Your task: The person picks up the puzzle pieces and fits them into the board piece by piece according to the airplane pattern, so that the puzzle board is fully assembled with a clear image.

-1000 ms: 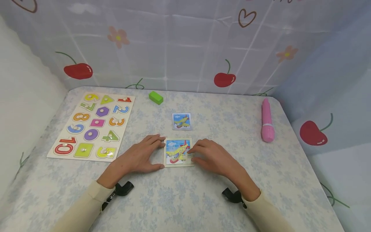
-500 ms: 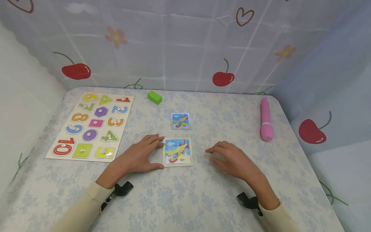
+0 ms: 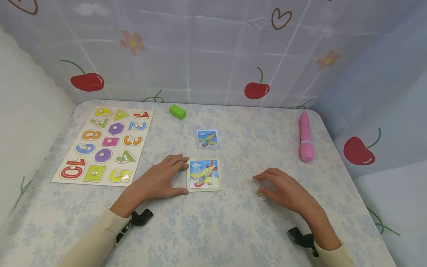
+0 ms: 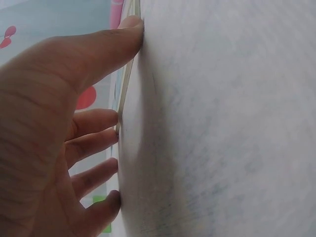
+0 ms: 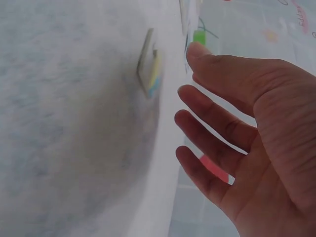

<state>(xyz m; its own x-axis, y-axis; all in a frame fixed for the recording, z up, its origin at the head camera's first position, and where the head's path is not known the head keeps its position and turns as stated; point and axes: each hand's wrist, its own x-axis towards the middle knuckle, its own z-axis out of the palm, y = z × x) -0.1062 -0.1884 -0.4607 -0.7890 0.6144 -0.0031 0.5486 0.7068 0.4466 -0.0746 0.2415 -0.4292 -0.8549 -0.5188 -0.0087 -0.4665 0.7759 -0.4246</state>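
Observation:
A small airplane jigsaw puzzle (image 3: 204, 173) in a pale square frame lies flat mid-table. My left hand (image 3: 160, 180) rests at its left side, thumb and fingertips against the frame's edge; the left wrist view shows the thumb (image 4: 113, 47) touching that edge. To the right, my right hand (image 3: 288, 189) hovers with loosely bent, spread fingers over a loose puzzle piece (image 3: 261, 197), partly hidden by the thumb. In the right wrist view this piece (image 5: 149, 64) lies on the table, apart from the fingers. Behind the puzzle is a small airplane picture card (image 3: 207, 139).
A number-and-shape peg board (image 3: 110, 142) fills the table's left side, close to my left forearm. At the back sits a green block (image 3: 178, 112). A pink, wand-like object (image 3: 305, 138) lies on the right. A printed curtain (image 3: 190, 55) hangs behind the table.
My right hand has left the puzzle's right edge and moved right and nearer to me, over the loose piece. My left hand has stayed at the frame.

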